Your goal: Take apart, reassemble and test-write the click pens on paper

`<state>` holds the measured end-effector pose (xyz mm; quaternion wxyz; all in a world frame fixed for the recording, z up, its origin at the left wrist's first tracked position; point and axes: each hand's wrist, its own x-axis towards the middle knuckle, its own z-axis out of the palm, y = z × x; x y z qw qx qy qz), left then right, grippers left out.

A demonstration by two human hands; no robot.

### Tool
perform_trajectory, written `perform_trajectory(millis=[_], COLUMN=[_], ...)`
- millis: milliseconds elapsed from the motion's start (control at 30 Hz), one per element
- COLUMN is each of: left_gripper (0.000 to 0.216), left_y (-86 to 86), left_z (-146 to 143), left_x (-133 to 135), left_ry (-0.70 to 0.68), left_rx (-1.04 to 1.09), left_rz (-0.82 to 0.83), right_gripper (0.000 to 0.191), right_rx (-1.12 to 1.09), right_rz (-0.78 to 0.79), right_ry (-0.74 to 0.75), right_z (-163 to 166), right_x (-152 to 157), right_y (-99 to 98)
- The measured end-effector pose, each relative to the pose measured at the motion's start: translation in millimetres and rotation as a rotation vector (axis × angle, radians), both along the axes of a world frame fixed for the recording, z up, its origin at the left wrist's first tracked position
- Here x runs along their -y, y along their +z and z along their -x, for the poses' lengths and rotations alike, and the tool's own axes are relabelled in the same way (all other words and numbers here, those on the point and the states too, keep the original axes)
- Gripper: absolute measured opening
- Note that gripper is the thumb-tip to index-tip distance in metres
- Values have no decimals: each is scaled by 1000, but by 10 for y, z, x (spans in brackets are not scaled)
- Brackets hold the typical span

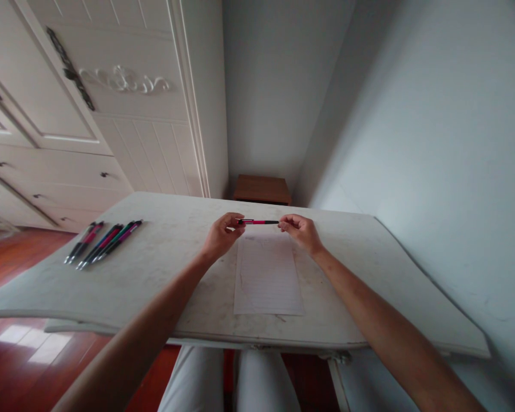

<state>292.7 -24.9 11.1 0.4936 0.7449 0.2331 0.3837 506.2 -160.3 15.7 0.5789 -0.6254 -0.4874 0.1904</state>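
Observation:
A pink pen [260,222] with a black grip and a black clip end lies level between my two hands, above the far end of a lined sheet of paper [268,280]. My left hand [225,233] pinches its clip end between thumb and fingers. At the tip end, my right hand [301,230] closes thumb and fingertips on the pen; the very tip is hidden. The paper rests flat on the white table [189,229] and bears faint lines.
Several pens [105,243] in different colours lie side by side on the table's left. A white wardrobe [154,103] stands beyond the left back edge. Behind the table is a brown wooden box-like piece [261,189]. A pale wall [433,143] runs along the right side.

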Motion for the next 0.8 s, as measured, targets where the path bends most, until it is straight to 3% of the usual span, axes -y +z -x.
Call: perform_trajectory(millis=[100,200,300,467,600,800], left_gripper=[63,44,49,27,46,45], left_y=[-6,-16,-20,18,40,-32], left_z=[4,14,18,17,19,0], left_x=[17,0,-30,-16,26,-34], left_ry=[29,44,47,21,27,29], left_rx=[8,-51,-136,-71,-12,-88], left_rz=[18,-29,-108,-98,-68,-89], right_gripper=[33,30,27,28,31,30], right_rx=[13,7,8,28,36,25], right_rz=[-14,-37,-42,-39,-47,-52], right_ry=[4,-1,1,-10,-14,-14], right_z=[-3,7,18,9,-1,22], right_x=[-12,-16,-9,-2,-8,-4], right_y=[-15,-16,-1,6,-16,-12])
